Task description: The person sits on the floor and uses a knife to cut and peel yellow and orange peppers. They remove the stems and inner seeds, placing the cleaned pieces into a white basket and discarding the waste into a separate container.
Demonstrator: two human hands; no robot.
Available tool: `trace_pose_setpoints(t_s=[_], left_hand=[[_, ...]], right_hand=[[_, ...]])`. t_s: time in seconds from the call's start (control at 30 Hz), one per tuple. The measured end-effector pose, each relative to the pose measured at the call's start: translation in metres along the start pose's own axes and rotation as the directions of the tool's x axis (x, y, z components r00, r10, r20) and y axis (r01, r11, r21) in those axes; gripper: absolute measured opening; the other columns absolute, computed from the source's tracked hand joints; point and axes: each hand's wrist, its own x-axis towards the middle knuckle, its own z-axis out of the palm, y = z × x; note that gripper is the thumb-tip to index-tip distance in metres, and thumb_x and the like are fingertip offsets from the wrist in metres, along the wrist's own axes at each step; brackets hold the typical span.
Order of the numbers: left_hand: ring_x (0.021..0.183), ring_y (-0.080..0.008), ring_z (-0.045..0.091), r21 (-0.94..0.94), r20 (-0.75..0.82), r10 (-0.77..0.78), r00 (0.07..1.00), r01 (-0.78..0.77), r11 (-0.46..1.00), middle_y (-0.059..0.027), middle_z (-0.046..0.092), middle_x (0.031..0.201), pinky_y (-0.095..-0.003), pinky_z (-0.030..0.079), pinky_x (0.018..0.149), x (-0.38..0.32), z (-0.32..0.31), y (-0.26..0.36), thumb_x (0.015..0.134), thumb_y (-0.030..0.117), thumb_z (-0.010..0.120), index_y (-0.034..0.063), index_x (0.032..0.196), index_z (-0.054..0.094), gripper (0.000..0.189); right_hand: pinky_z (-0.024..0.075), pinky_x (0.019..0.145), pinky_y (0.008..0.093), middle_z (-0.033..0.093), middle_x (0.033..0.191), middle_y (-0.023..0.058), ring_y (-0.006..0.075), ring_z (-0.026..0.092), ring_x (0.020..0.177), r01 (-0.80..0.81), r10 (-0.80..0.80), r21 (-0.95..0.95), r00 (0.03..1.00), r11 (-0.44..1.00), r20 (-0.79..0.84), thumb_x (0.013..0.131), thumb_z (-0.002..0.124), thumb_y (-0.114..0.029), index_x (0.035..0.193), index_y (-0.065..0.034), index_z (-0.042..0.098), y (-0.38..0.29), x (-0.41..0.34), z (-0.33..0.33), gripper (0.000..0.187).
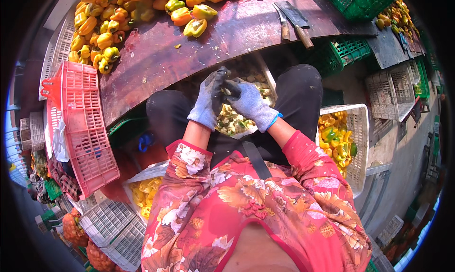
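My left hand (211,98), in a pale blue knit glove with a dark coated palm, is raised between my knees, its fingertips close to those of my right hand. My right hand (250,102), gloved alike, has its fingers curled towards the left; whether anything small is between the hands cannot be told. Beneath both is a light crate (267,76) holding pepper cores and scraps (233,120). Beyond them, on the dark red board table, lie cut yellow-green peppers (195,27), a cleaver (294,17) and a wooden-handled knife (283,25).
Whole orange and yellow peppers (105,40) are heaped at the far left of the table (160,62). Pink crates (83,130) stand left. A white crate (359,147) of cut peppers (336,137) is at my right, another (133,185) at lower left. Green crates (355,2) are upper right.
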Motion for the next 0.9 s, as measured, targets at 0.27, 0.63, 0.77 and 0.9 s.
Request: trace_pose_setpoints(t_s=[0.27, 0.63, 0.77, 0.9], left_hand=[[0.068, -0.0125, 0.058, 0.098, 0.055, 0.035, 0.998, -0.041, 0.994, -0.0027, 0.062, 0.076, -0.0271, 0.048, 0.063, 0.009, -0.003, -0.019, 0.096, 0.033, 0.062, 0.0044, 0.097, 0.066, 0.029], [0.066, -0.0136, 0.056, 0.127, -0.139, -0.037, 0.99, 0.055, 0.99, -0.0031, 0.06, 0.069, -0.0296, 0.045, 0.055, 0.002, 0.006, -0.013, 0.096, 0.038, 0.06, 0.0075, 0.081, 0.065, 0.034], [0.07, -0.0121, 0.056, 0.243, -0.03, 0.024, 0.999, -0.016, 0.97, -0.0026, 0.062, 0.073, -0.027, 0.045, 0.063, -0.002, 0.008, -0.012, 0.097, 0.036, 0.058, 0.0061, 0.082, 0.064, 0.034], [0.08, -0.0081, 0.059, 0.164, 0.048, -0.117, 0.992, 0.108, 0.981, 0.0004, 0.063, 0.09, -0.0244, 0.05, 0.073, -0.003, -0.002, -0.011, 0.099, 0.033, 0.058, 0.0052, 0.098, 0.065, 0.029]], right_hand=[[0.051, 0.074, 0.0479, 0.067, 0.091, 0.0237, 0.0417, 0.064, 0.087, -0.19, 0.193, -0.029, 0.966, 0.981, 0.174, 0.08, 0.066, -0.027, 0.101, -0.0023, 0.064, 0.006, 0.003, 0.0, 0.032], [0.051, 0.074, 0.0497, 0.067, 0.088, 0.0219, 0.0407, 0.065, 0.083, 0.027, 0.028, -0.268, 0.98, 0.963, 0.198, 0.08, 0.067, -0.023, 0.099, -0.0013, 0.062, 0.007, 0.006, -0.002, 0.029], [0.0518, 0.075, 0.0474, 0.068, 0.084, 0.0216, 0.0401, 0.066, 0.084, -0.112, 0.104, 0.064, 0.988, 0.992, 0.117, 0.075, 0.073, -0.031, 0.1, -0.0026, 0.064, 0.014, 0.001, 0.004, 0.04], [0.0518, 0.072, 0.0466, 0.068, 0.084, 0.0212, 0.0399, 0.066, 0.083, -0.173, 0.176, -0.061, 0.983, 0.983, 0.045, 0.073, 0.076, -0.035, 0.093, -0.003, 0.066, 0.003, -0.006, 0.004, 0.039]])
